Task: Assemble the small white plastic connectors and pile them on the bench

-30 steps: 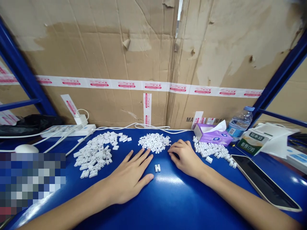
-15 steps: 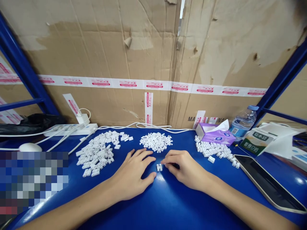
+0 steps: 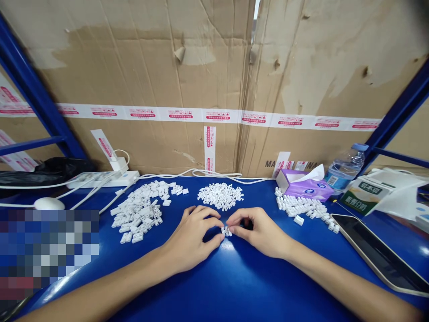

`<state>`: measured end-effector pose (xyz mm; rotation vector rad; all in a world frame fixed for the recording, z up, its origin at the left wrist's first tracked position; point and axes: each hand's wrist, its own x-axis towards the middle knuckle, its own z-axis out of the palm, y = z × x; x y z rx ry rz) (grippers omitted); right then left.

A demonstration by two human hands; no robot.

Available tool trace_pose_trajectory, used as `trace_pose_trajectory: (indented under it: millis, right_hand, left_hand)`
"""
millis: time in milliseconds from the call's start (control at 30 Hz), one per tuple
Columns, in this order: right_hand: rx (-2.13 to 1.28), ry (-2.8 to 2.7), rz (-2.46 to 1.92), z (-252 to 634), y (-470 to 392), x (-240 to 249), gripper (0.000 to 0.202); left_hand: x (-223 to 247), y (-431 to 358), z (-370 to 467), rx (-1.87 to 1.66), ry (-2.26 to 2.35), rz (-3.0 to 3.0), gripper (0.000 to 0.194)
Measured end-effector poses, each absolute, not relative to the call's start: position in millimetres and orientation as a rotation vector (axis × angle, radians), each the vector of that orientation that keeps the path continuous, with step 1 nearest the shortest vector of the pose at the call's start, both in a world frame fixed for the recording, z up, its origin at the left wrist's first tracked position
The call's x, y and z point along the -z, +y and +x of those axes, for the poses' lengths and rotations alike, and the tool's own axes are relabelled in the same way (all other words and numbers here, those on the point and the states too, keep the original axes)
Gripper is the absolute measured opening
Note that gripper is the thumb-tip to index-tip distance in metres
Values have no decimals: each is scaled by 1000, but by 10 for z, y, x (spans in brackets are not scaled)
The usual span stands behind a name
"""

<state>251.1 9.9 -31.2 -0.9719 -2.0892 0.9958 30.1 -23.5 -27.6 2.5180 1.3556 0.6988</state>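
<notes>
Pair of small white rectangular blocks point(image 3: 225, 231): on the smooth blue surface point(image 3: 201, 290), between the two grips, partly covered.
Left hand point(image 3: 197, 235): its grip is narrow, at the left side of the blocks; whether it holds them, I cannot tell.
Right hand point(image 3: 263, 231): thumb and forefinger nearly together at their right side; what they hold, I cannot tell.
Heap of tiny white pieces point(image 3: 219, 196): just beyond the hands.

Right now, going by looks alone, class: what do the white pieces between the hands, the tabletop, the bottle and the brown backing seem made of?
White pieces: probably moulded plastic; opaque, crisp-edged.
Tabletop: smooth, glossy blue, with bright reflections; coating or plastic sheet, unclear.
Bottle: likely clear plastic; see-through, ridged.
Brown backing: cardboard, matte; creases and torn surface layers show.
</notes>
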Motion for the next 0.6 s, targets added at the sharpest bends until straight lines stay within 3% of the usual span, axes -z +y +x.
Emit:
trace_pose_trajectory:
  millis: [600]
  right_hand:
    - [-1103,-2011,-1036,2460,98,293,14]
  left_hand:
    - [315,-207,289,-668,1309,2512,13]
